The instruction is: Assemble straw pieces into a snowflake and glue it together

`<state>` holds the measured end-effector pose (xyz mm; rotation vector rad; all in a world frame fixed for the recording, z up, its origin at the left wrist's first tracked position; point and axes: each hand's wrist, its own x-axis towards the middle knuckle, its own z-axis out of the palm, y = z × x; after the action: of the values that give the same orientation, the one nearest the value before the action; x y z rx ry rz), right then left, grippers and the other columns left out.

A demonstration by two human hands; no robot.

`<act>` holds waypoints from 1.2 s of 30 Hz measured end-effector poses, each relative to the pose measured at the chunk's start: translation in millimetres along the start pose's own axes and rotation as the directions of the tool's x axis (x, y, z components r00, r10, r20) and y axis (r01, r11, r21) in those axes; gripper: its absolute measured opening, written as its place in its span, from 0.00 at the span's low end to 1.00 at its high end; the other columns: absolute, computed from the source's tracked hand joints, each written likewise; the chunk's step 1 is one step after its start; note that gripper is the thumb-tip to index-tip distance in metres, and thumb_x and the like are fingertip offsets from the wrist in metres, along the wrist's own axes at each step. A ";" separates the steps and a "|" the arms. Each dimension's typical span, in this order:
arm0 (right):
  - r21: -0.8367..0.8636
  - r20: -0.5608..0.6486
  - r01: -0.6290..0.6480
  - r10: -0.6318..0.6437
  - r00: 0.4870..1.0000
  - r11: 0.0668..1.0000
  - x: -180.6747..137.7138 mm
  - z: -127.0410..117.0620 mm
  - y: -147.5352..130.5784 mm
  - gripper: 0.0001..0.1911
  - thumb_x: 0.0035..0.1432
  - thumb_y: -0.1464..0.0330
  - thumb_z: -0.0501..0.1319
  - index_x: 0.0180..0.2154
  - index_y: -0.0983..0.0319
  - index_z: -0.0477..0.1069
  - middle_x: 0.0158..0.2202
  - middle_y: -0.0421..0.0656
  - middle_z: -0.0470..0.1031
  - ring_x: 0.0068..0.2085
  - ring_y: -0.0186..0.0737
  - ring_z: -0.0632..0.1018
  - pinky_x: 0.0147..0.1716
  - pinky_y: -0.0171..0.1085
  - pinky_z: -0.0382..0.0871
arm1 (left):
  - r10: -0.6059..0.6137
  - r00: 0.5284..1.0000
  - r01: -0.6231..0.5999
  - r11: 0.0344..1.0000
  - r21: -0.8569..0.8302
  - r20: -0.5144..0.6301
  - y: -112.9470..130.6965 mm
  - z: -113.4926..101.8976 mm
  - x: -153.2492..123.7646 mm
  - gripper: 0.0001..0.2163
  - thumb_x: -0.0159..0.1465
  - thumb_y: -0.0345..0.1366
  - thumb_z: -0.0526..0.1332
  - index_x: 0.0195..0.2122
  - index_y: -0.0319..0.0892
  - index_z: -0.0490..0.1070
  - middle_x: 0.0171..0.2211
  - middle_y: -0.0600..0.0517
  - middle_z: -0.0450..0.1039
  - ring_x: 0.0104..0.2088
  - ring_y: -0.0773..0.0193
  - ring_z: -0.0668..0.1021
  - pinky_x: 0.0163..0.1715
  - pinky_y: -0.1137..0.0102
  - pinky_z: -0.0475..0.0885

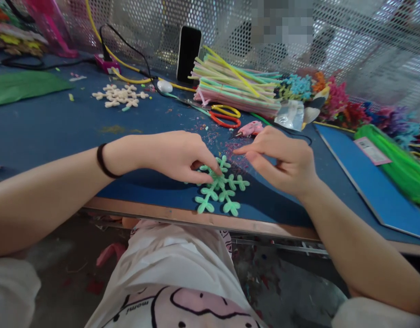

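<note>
A mint-green pipe-cleaner snowflake lies flat near the table's front edge. My left hand reaches over it, thumb and index finger closed on its middle and covering part of its left side. To the right, my right hand is held apart from the snowflake, index finger and thumb stretched out with a gap between them and the other fingers curled; nothing shows in it. Just beyond those fingertips is a pink glue gun, partly hidden behind the hand.
Scissors with red and yellow handles lie behind the hands, before a pile of pastel pipe cleaners. A phone leans upright there. A white snowflake is at left. A blue board and green bundle sit at right.
</note>
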<state>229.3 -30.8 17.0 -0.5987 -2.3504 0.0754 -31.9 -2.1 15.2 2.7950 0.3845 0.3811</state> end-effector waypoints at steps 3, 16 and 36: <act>-0.039 -0.033 -0.033 0.032 0.999 0.999 -1.5 2.0 3.6 0.12 0.67 0.70 0.59 0.38 0.57 0.81 0.26 0.41 0.76 0.28 0.38 0.71 0.39 0.45 0.68 | 0.011 1.000 -0.011 1.000 0.004 0.012 0.5 3.8 -0.2 0.14 0.66 0.36 0.62 0.50 0.50 0.82 0.28 0.54 0.82 0.24 0.70 0.76 0.28 0.75 0.64; 0.156 0.264 0.062 -0.102 0.959 0.986 -2.9 2.0 0.9 0.11 0.66 0.72 0.61 0.28 0.61 0.72 0.23 0.41 0.71 0.31 0.38 0.66 0.33 0.40 0.63 | 0.112 0.993 -0.107 0.987 -0.121 0.037 0.0 1.4 4.1 0.10 0.66 0.33 0.63 0.45 0.49 0.82 0.36 0.53 0.83 0.31 0.70 0.80 0.32 0.78 0.68; 0.110 0.377 0.018 -0.058 0.924 0.994 -5.6 4.4 2.7 0.04 0.63 0.69 0.65 0.37 0.61 0.80 0.28 0.44 0.79 0.35 0.40 0.70 0.39 0.41 0.63 | 0.009 0.997 0.007 0.981 -0.193 0.081 -1.8 -1.9 3.7 0.08 0.64 0.34 0.65 0.41 0.48 0.82 0.28 0.56 0.79 0.24 0.73 0.74 0.29 0.79 0.65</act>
<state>231.1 -30.4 9.7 -0.5224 -2.7111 0.3220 -29.4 1.2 17.1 2.6116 0.3096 0.2866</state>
